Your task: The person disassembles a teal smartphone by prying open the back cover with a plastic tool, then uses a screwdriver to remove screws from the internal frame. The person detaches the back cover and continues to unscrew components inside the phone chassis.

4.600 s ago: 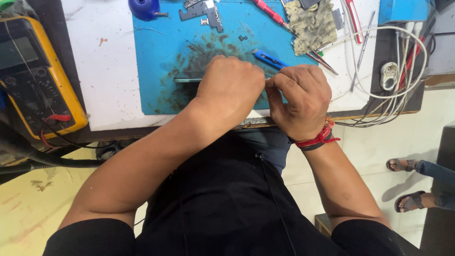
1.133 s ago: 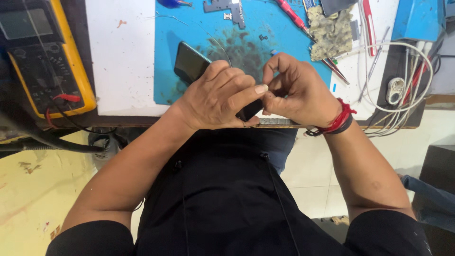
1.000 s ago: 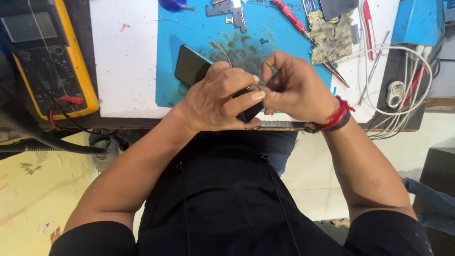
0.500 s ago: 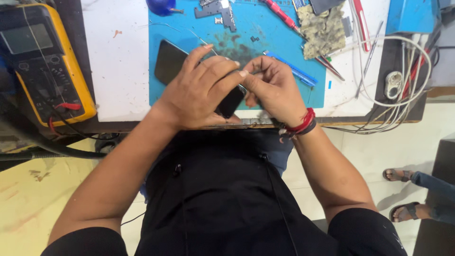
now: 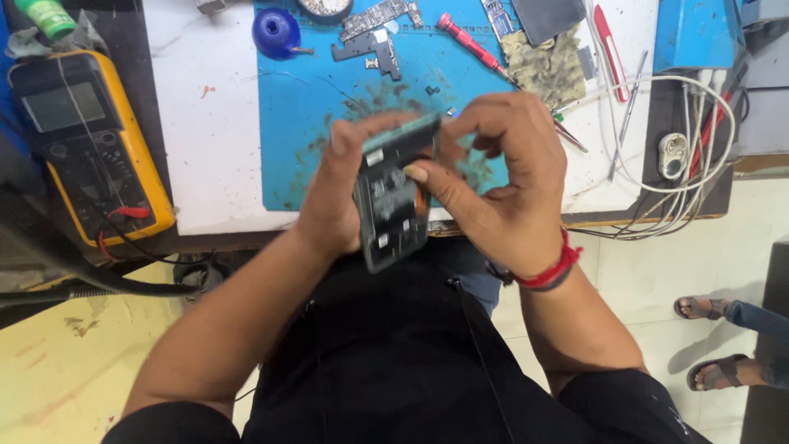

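Evenly and brightly lit, diffuse, without hard glare. Soft shadows only under the bench edge and beneath the forearms. Motion blur across the opened phone (image 5: 394, 193) and on the left hand (image 5: 337, 193) and right hand (image 5: 493, 189) around it; sharper on the blue mat (image 5: 304, 107) and yellow multimeter (image 5: 86, 144). Slightly washed out on the white tabletop (image 5: 205, 123). Mild wide-angle bending toward the frame edges.

A white-topped workbench (image 5: 209, 123) is set over a pale tiled floor (image 5: 649, 288); a yellowed floor area (image 5: 74, 370) is seen at left.
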